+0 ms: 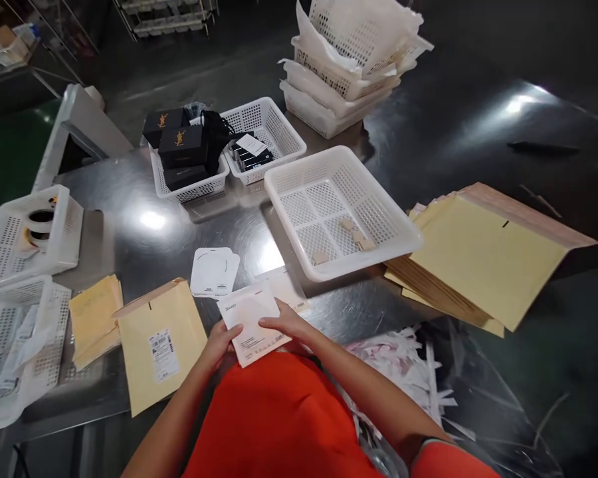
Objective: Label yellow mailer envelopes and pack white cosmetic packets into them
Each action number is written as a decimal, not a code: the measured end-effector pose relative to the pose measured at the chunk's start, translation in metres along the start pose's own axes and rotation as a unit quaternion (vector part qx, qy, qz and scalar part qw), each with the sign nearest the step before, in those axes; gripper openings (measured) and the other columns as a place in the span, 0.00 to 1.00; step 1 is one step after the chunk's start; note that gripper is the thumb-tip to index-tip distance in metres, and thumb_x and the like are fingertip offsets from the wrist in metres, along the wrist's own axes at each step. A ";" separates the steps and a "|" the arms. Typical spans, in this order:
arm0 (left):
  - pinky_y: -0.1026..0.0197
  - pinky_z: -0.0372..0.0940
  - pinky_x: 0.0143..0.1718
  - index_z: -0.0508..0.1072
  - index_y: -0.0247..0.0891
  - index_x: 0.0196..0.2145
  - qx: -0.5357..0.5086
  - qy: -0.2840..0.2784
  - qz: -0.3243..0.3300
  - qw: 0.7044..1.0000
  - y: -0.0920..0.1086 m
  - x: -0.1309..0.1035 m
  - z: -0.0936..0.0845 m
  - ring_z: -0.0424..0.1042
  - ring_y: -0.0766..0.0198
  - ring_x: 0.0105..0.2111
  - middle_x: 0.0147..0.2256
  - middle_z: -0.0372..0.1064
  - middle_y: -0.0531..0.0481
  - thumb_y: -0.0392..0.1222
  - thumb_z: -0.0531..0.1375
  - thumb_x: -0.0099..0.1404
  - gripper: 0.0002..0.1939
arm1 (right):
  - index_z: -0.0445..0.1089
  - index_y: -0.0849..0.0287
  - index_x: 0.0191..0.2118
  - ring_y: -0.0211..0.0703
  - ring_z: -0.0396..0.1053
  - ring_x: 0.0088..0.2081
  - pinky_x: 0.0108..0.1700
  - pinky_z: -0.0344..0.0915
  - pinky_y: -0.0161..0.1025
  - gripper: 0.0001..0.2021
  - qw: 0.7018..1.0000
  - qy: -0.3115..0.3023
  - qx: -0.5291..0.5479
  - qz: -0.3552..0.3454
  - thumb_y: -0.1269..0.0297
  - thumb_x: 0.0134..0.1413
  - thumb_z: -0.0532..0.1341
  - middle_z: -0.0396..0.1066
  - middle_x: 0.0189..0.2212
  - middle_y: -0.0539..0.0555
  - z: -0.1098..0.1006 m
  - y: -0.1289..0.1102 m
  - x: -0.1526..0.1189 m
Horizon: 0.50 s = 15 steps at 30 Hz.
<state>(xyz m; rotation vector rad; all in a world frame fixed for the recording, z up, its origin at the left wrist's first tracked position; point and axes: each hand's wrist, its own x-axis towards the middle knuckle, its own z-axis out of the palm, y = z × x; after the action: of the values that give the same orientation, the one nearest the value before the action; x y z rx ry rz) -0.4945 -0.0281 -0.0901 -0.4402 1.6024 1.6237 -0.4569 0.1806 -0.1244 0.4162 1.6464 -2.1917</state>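
Close to my body, both hands grip a white square packet [253, 320] printed with small text. My left hand [220, 342] pinches its left edge, thumb on top. From the right, my right hand [286, 322] holds it with the thumb across its face; the fingers beneath are hidden. Just behind it, a similar white packet [284, 287] lies partly covered on the metal table. White cards with rounded corners [213, 271] are stacked to its left. A yellow padded envelope [162, 345] with a printed label lies left of my left hand.
A white basket [346, 262] holds several small tan pieces. Yellow envelopes [493, 245] are piled on the right. Further back are a basket of black boxes [184, 146], another basket [264, 113] and stacked baskets [329, 99]. More baskets [34, 285] stand left. Paper strips [398, 365] lie below.
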 end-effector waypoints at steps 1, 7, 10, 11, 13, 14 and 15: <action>0.52 0.72 0.35 0.72 0.34 0.46 -0.033 -0.011 -0.026 0.999 0.001 0.003 0.011 0.77 0.50 0.36 0.42 0.77 0.37 0.51 0.71 0.47 0.31 | 0.67 0.58 0.51 0.53 0.72 0.46 0.47 0.69 0.49 0.32 1.000 0.014 0.018 0.016 0.54 0.37 0.72 0.75 0.44 0.56 -0.007 -0.002 -0.003; 0.53 0.72 0.32 0.69 0.38 0.49 -0.014 -0.041 -0.020 0.999 0.000 0.025 0.049 0.77 0.52 0.37 0.44 0.75 0.38 0.58 0.66 0.52 0.31 | 0.66 0.58 0.48 0.53 0.73 0.44 0.46 0.71 0.50 0.32 0.995 0.074 0.049 0.032 0.56 0.33 0.73 0.76 0.43 0.57 -0.044 -0.003 -0.010; 0.55 0.71 0.34 0.70 0.39 0.47 0.070 0.007 0.022 0.997 0.002 0.036 0.032 0.76 0.55 0.36 0.41 0.75 0.41 0.60 0.60 0.57 0.27 | 0.66 0.58 0.50 0.54 0.74 0.44 0.43 0.73 0.48 0.33 0.992 0.116 -0.021 0.048 0.55 0.34 0.71 0.76 0.43 0.57 -0.063 -0.002 -0.001; 0.55 0.71 0.34 0.71 0.38 0.45 0.098 0.039 0.030 0.994 0.004 0.039 0.020 0.76 0.56 0.35 0.38 0.75 0.42 0.58 0.61 0.57 0.25 | 0.67 0.58 0.49 0.55 0.74 0.43 0.41 0.73 0.47 0.31 0.987 0.139 -0.057 0.057 0.56 0.34 0.71 0.77 0.41 0.57 -0.068 -0.001 0.004; 0.54 0.70 0.36 0.71 0.37 0.40 0.148 0.117 0.044 0.981 0.008 0.046 -0.010 0.74 0.56 0.35 0.35 0.74 0.44 0.51 0.63 0.55 0.19 | 0.68 0.58 0.45 0.54 0.75 0.40 0.37 0.73 0.45 0.25 0.974 0.176 -0.119 0.079 0.60 0.36 0.70 0.78 0.36 0.56 -0.077 0.002 0.014; 0.53 0.69 0.38 0.71 0.36 0.38 0.175 0.158 0.054 0.970 0.010 0.050 -0.025 0.74 0.55 0.36 0.35 0.73 0.44 0.47 0.63 0.54 0.15 | 0.69 0.57 0.43 0.53 0.75 0.38 0.37 0.73 0.44 0.23 0.968 0.190 -0.142 0.087 0.62 0.37 0.69 0.78 0.34 0.55 -0.080 0.003 0.019; 0.52 0.68 0.41 0.71 0.37 0.36 0.201 0.195 0.065 0.958 0.014 0.053 -0.040 0.73 0.55 0.37 0.35 0.72 0.44 0.45 0.62 0.54 0.13 | 0.69 0.57 0.42 0.52 0.75 0.38 0.37 0.72 0.43 0.20 0.960 0.203 -0.169 0.094 0.64 0.38 0.68 0.77 0.34 0.55 -0.082 0.004 0.023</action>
<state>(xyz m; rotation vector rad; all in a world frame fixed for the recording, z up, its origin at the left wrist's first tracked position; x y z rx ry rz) -0.5493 -0.0492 -0.1247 -0.4646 2.2410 1.3035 -0.4739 0.2558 -0.1605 0.9256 2.0471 -1.7181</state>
